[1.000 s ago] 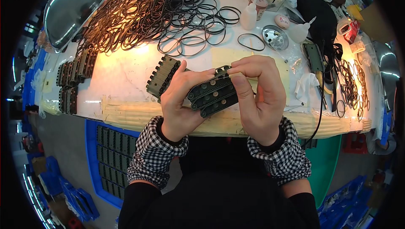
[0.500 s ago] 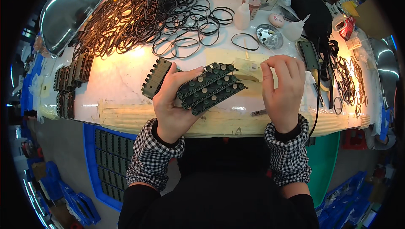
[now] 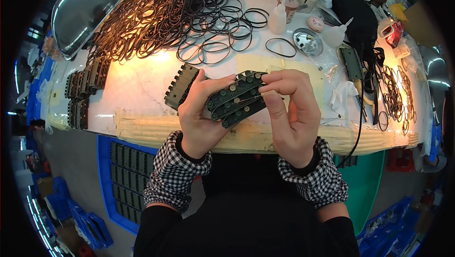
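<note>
My left hand (image 3: 198, 119) is closed round several dark green toy track units (image 3: 230, 97), held side by side and tilted up to the right. Rows of small round wheels, some green and some brassy, show on their faces. My right hand (image 3: 297, 119) is at their right end, thumb and fingertips pinched together. A thin rod (image 3: 247, 99) seems to run from that pinch across the wheels; its tip is hard to make out. Just left of my left hand, a row of similar olive track units (image 3: 181, 85) lies on the table, partly hidden by the hand.
A big heap of black rubber bands (image 3: 166, 20) covers the back left. More track units (image 3: 85, 84) stand at the left. A white squeeze bottle (image 3: 277, 19) and a round metal dish (image 3: 308, 42) are behind my right hand. Below the edge are a blue tray (image 3: 105, 181) and a green tray (image 3: 372, 186).
My right hand has moved left from beside the track units to their right end, bringing the thin rod over the wheels. My left hand still holds the units.
</note>
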`<state>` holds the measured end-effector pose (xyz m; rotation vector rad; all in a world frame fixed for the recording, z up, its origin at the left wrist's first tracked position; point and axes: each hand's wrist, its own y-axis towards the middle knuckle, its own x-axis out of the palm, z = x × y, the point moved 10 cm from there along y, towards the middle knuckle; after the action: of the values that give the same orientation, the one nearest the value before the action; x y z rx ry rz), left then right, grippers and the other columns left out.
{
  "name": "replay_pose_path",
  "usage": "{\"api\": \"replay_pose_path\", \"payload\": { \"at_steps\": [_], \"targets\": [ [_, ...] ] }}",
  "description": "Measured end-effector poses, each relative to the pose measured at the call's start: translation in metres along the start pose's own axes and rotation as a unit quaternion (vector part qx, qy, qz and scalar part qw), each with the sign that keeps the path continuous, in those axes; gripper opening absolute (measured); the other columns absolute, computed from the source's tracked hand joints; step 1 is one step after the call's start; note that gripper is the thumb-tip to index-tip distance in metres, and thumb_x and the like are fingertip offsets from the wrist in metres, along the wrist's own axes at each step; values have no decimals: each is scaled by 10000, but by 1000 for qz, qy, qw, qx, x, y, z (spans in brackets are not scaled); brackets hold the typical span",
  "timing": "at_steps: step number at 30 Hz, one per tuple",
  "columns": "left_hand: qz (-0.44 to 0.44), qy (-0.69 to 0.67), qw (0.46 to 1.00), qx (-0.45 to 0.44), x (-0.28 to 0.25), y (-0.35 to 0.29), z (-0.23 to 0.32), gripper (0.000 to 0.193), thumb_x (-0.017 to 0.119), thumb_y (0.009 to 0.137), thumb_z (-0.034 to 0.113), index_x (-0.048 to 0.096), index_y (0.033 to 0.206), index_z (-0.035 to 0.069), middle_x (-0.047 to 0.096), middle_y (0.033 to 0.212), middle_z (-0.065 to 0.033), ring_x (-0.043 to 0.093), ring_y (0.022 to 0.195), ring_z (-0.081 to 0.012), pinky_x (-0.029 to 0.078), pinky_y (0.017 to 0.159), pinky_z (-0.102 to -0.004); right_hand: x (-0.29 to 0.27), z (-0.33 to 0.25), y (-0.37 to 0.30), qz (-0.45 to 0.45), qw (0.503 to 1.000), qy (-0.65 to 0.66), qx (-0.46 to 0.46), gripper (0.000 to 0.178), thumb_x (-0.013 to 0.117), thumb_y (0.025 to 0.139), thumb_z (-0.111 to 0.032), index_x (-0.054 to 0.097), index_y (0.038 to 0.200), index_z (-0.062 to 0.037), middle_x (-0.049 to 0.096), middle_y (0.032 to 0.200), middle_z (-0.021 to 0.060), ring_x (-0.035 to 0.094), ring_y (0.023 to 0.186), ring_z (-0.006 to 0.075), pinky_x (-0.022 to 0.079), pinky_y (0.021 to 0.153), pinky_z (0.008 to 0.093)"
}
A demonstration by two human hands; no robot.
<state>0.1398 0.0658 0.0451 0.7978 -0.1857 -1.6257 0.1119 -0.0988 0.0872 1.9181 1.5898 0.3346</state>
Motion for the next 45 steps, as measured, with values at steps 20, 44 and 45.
{"api": "replay_pose_path", "payload": {
  "at_steps": [20, 44, 45],
  "targets": [
    [-16, 12, 999, 25, 1, 0, 1, 535, 829, 716, 98, 597, 1188, 5, 739, 988, -74, 692, 973, -161, 238, 1171, -495, -42, 8, 2, 98, 993, -72, -4, 69, 666, 871, -45, 624, 916, -15, 630, 978, 103, 559, 933, 259, 446, 850, 347],
    [6, -2, 1000, 0, -2, 0, -1, 523, 865, 693, 163, 640, 1159, 89, 705, 1067, -48, 682, 989, -208, 267, 1137, -558, 0, 3, -10, -14, 1000, -13, -9, 48, 679, 867, -72, 650, 882, -37, 643, 1013, 116, 573, 961, 273, 451, 861, 363],
    [7, 2, 1000, 0, -2, 0, -1, 523, 866, 691, 162, 641, 1158, 90, 705, 1066, -48, 682, 989, -208, 269, 1136, -558, 2, 3, -9, -17, 1000, -13, -8, 49, 680, 866, -72, 650, 881, -36, 643, 1014, 116, 574, 960, 272, 451, 860, 363]
  ]
}}
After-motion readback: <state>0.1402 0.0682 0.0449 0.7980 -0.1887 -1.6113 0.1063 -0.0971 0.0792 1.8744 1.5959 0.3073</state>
